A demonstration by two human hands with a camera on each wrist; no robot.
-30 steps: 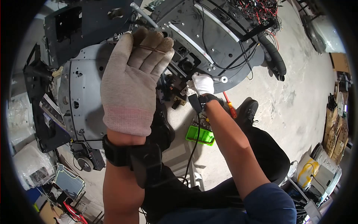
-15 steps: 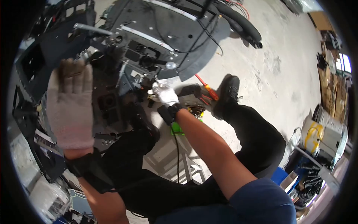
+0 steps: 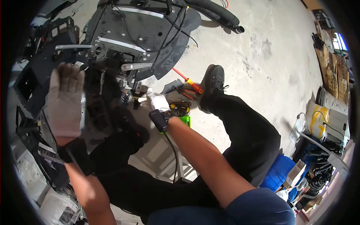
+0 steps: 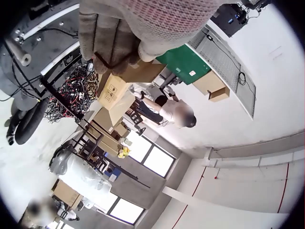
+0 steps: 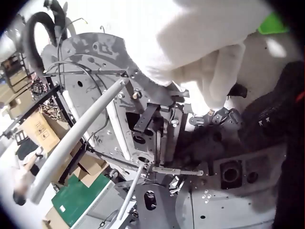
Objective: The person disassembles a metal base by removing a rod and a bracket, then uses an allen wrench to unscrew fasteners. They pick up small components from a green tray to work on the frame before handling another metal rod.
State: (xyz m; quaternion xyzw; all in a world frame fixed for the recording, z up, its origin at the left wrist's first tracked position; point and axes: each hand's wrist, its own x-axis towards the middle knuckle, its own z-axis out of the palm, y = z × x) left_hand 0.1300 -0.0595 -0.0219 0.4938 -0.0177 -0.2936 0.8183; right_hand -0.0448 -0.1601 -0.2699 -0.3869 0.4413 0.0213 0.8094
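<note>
My left hand (image 3: 66, 101), in a stained knit glove, is raised palm up with its fingers loosely extended. Across those fingers lies a thin, dark bent rod (image 4: 113, 66), like a hex key; the left wrist view shows it best. In a white glove, my right hand (image 3: 158, 102) reaches low beside the dark machine base (image 3: 125, 28), thumb and a finger apart. The right wrist view shows its fingers (image 5: 224, 71) loosely bent, with nothing visible in them. A small dark fitting (image 3: 136, 103) sits close to the fingertips. Above is a grey metal lever (image 3: 137, 66) on the base.
An orange-handled screwdriver (image 3: 193, 85) and pliers (image 3: 186, 93) lie on the floor beside a black shoe (image 3: 215, 80). Near my right wrist is a green tray (image 3: 186, 120) with tools by it. A person (image 4: 176, 112) stands farther off in the left wrist view.
My left hand has moved left and away from over the machine. My right hand has left the lever and come down nearer the tray. The head view has shifted right.
</note>
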